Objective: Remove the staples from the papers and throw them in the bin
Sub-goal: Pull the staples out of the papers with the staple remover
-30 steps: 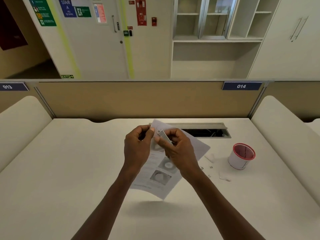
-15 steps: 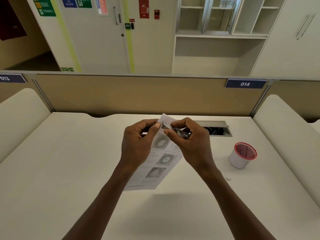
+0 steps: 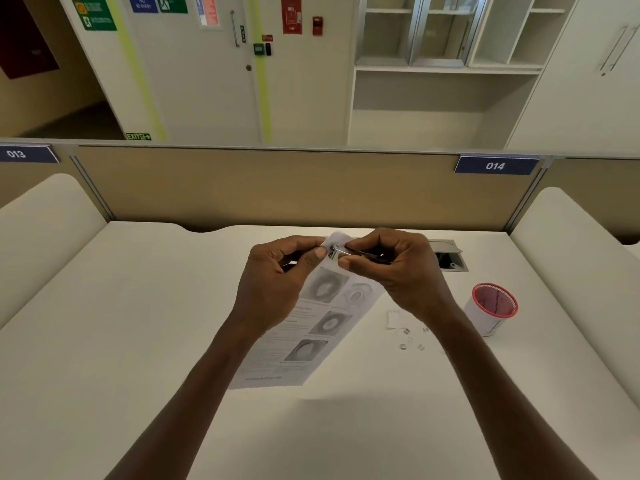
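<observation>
Two hands up | my left hand (image 3: 277,285) pinches the papers' (image 3: 311,327) top corner | my right hand (image 3: 398,268) grips the staple remover (image 3: 341,251), tip leftward at that corner | bin (image 3: 493,308) right, on the desk (image 3: 138,341).

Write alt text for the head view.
Over a cream desk, the left hand holds printed white papers while the right hand works a small metal staple remover at their top corner. Loose staples lie beside a red-rimmed white bin.
</observation>
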A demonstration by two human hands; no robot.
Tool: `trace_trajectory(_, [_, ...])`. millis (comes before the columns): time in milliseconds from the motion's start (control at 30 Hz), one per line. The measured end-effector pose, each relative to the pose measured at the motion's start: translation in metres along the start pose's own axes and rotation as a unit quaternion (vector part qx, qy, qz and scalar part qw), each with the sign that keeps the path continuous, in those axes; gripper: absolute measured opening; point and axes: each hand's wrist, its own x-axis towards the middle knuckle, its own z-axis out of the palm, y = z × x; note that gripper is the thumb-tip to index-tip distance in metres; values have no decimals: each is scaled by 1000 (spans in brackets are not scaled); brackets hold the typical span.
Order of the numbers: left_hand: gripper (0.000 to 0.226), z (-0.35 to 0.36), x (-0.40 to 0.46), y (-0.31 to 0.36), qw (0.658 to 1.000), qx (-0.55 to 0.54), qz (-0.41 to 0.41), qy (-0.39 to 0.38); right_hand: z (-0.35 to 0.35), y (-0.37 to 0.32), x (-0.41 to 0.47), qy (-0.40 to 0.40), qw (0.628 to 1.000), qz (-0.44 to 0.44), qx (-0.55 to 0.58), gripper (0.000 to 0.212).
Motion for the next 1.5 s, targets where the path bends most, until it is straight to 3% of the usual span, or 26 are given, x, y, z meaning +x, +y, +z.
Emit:
trace_trajectory(267, [15, 8, 14, -13, 997, 28, -58, -42, 8, 40, -3, 0, 993, 56, 99, 18])
trace_trajectory(533, [15, 18, 25, -36, 971, 215, -27, -100, 35, 96, -16, 42, 987, 80, 135, 19])
trace_trajectory(733, [17, 42, 40, -68, 939, 286, -94, -165, 34, 128, -16, 15, 983, 119, 142, 16])
trace_trajectory(933, [13, 78, 35, -116, 930, 191, -251, -188, 34, 194, -40, -12, 951, 257, 174, 16])
trace_trajectory(1067, [10, 100, 30, -140, 915, 154, -326, -183, 34, 218, -56, 8, 929, 300, 216, 19])
trace_trajectory(1500, [9, 110, 32, -175, 866, 65, -445, -221, 32, 258, -67, 14, 909, 297, 292, 14])
